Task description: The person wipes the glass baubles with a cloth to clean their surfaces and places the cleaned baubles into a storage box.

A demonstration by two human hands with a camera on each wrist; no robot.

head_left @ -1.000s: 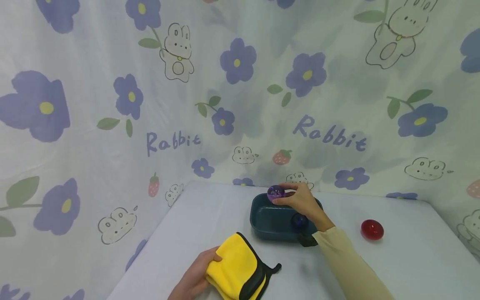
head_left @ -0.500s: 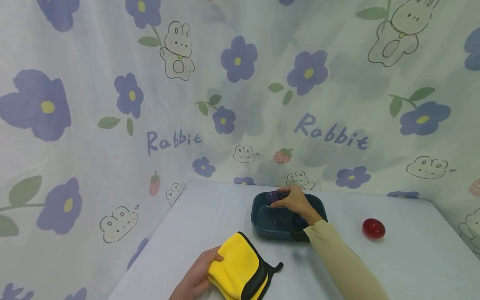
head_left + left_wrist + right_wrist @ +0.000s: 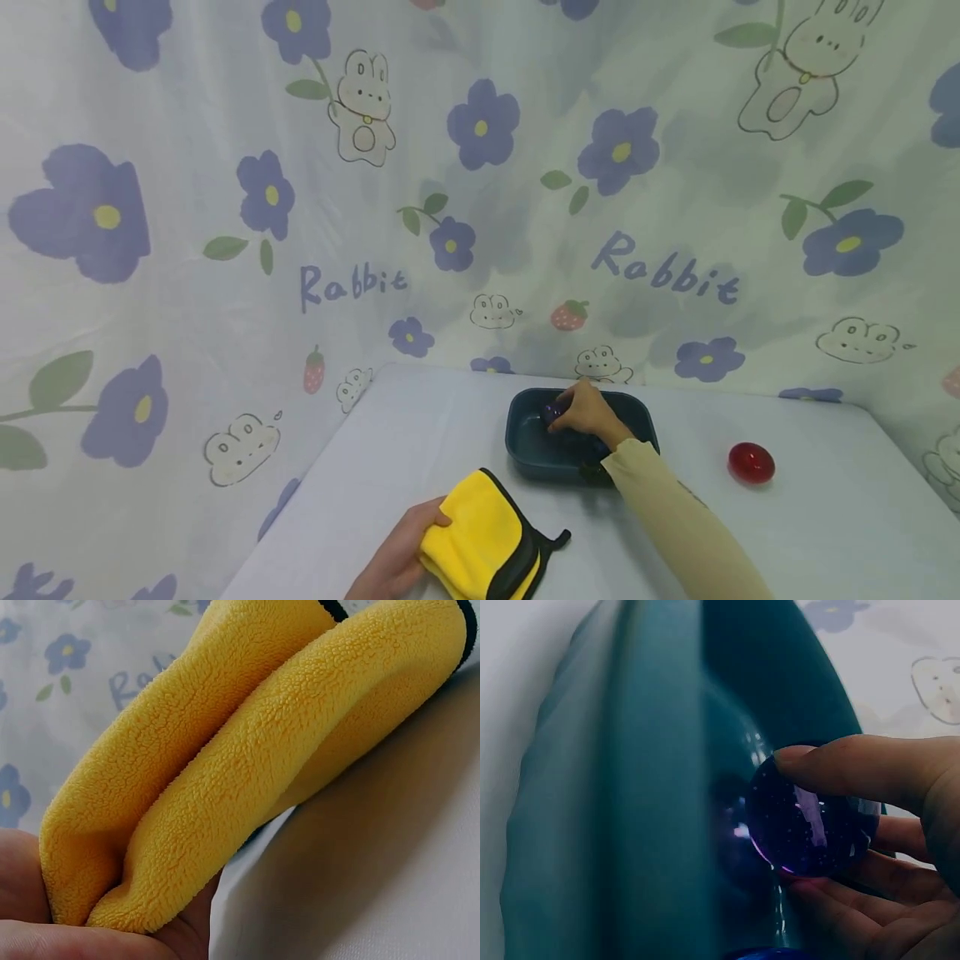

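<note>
At lower centre of the head view, our right hand (image 3: 588,411) pinches a purple ball (image 3: 810,817) inside the dark teal tray (image 3: 525,433). Our left hand (image 3: 397,558) grips a folded yellow cloth (image 3: 476,546) at the bottom edge. "Rabbit" reads twice across the flowered backdrop (image 3: 225,125). A red ball (image 3: 752,462) lies at right.

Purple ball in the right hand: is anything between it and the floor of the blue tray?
Nothing visible. The right hand holds the purple ball inside the blue tray, close to its inner wall. A darker ball shows only at the right wrist view's bottom edge.
</note>
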